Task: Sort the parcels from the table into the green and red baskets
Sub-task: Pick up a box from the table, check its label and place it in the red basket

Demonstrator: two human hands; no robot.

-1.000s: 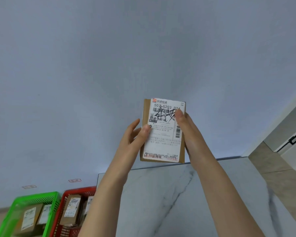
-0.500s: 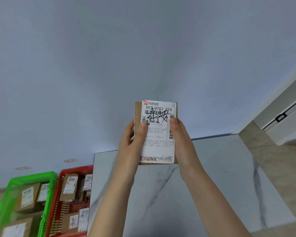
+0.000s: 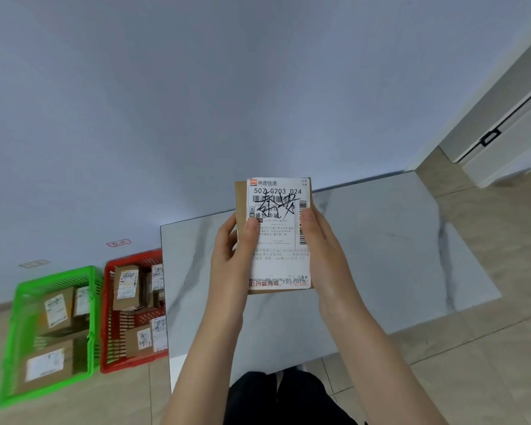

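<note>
A brown cardboard parcel (image 3: pixel 276 210) with a white shipping label and black scribble is held up above the marble table (image 3: pixel 396 256), label facing me. My left hand (image 3: pixel 230 256) grips its left edge, thumb on the label. My right hand (image 3: pixel 322 250) grips the right edge, thumb on the barcode side. On the floor left of the table stand the red basket (image 3: pixel 108 317) and, further left, the green basket (image 3: pixel 13 338), each holding several labelled brown parcels.
The white marble table reaches to the wall behind. A door frame (image 3: pixel 488 139) stands at the right. Beige floor tiles surround the table. My dark-clothed legs (image 3: pixel 285 400) show below its near edge.
The view has tilted downward, so the table and both baskets show more fully. Both hands have kept hold of the parcel and brought it slightly lower and closer.
</note>
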